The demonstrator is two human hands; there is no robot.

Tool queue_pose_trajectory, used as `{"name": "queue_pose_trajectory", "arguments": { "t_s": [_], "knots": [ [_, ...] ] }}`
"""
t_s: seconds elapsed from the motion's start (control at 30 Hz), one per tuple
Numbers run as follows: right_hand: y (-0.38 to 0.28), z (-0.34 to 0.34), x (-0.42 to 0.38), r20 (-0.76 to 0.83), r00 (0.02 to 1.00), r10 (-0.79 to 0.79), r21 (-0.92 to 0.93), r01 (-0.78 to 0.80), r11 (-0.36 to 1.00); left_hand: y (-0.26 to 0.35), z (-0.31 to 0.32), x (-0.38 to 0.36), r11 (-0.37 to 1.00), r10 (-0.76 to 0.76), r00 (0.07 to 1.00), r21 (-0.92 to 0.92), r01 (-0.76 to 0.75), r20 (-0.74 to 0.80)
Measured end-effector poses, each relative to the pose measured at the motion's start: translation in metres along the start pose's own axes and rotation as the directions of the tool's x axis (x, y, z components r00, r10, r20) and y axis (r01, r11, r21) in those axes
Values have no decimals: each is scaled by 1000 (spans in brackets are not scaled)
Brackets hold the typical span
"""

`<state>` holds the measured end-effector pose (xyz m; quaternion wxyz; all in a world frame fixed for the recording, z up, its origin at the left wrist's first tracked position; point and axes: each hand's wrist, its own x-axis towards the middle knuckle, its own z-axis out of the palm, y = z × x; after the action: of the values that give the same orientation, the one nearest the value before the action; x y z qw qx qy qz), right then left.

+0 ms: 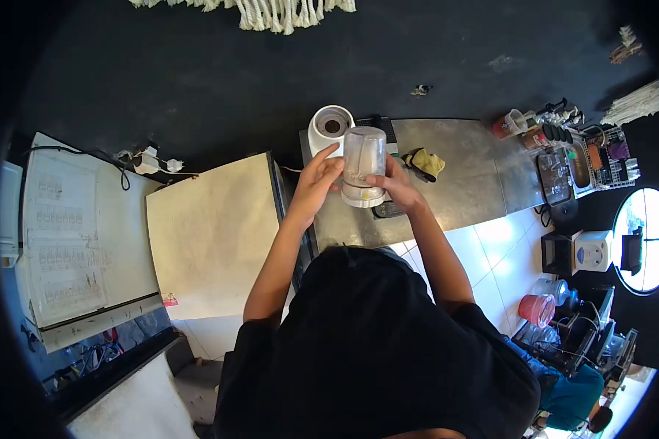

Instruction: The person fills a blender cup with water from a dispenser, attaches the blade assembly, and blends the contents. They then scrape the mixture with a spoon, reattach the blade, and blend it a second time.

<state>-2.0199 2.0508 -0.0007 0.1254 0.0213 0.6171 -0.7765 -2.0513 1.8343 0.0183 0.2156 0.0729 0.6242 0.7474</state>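
Observation:
My right hand [397, 184] is closed around a clear blender cup [364, 150] with a white collar at its lower end. Its thumb presses on the front of the cup near that collar. Close along the cup's left side is my left hand [316, 184], with the index finger stretched out and the thumb apart from it. Behind the cup stands a white blender base [320, 143] with a round dark socket on top. A crumpled yellow-green and black cloth [426, 164] lies to the right. Partly hidden under the cup is a flat black device [388, 210].
The metal counter [465, 192] runs right toward bottles and jars [545, 137], a sink [580, 167] and a dish rack [616, 170]. A white chest lid [212, 234] borders it on the left. A person in a teal shirt [575, 395] is at lower right.

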Motion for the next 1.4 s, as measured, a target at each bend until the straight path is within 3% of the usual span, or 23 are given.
{"name": "queue_pose_trajectory", "arguments": {
  "t_s": [0.03,0.1,0.13,0.17,0.27,0.3,0.37,0.43,0.5,0.57,0.63,0.7,0.77,0.9,0.97,1.03,1.07,1.17,1.33,1.4],
  "knots": [
    [2,-2,3,3,1000,2,-2,-2,1000,-9,-5,0,997,-22,1000,-72,22,0],
    [4,-7,13,-143,989,-30,-11,29,1000,-36,-21,6,994,-70,995,-94,63,-74],
    [21,-18,30,-195,975,-102,-13,101,995,-56,-30,11,990,-130,975,-83,117,-179],
    [13,-18,41,-188,977,-97,-11,97,995,-74,-37,15,982,-188,941,-77,173,-282],
    [-12,-19,80,-190,965,-182,-49,175,983,-110,-48,28,980,-191,911,-11,201,-364],
    [-12,-23,99,-146,956,-255,-161,231,960,-121,-50,34,980,-191,911,-10,201,-367],
    [-12,-28,128,-90,941,-326,-269,292,918,-138,-51,50,983,-86,929,119,137,-360],
    [-13,-29,153,-5,954,-299,-356,278,892,-139,-47,62,976,-66,923,168,139,-380],
    [-4,-41,179,63,955,-290,-412,290,864,-134,-40,72,975,114,904,221,-22,-413],
    [-1,-45,194,208,971,-120,-521,214,826,-126,-35,79,962,113,889,271,13,-444],
    [-5,-48,201,240,965,-108,-569,230,790,-120,-33,85,923,160,859,382,45,-487],
    [-21,-45,199,367,930,-3,-674,267,689,-120,-35,92,914,153,880,403,47,-450],
    [-24,-51,207,422,906,27,-651,281,705,-113,-31,96,819,298,874,572,-27,-385],
    [-57,-41,203,471,881,48,-678,326,659,-109,-27,103,805,251,914,593,-14,-319],
    [-67,-34,201,507,861,27,-661,369,654,-117,-23,102,848,232,903,530,-5,-362],
    [-69,-27,203,577,811,92,-764,497,411,-126,-25,100,860,233,863,510,33,-448],
    [-74,-21,199,534,837,118,-805,461,373,-131,-29,100,828,150,888,547,127,-434],
    [-82,-10,196,471,868,159,-869,424,256,-145,-34,95,800,105,895,571,182,-433],
    [-86,5,194,433,895,104,-901,425,91,-151,-35,96,728,182,898,669,150,-399],
    [-92,14,190,270,943,193,-956,287,-62,-154,-34,98,702,258,894,707,87,-366]
  ]
}}
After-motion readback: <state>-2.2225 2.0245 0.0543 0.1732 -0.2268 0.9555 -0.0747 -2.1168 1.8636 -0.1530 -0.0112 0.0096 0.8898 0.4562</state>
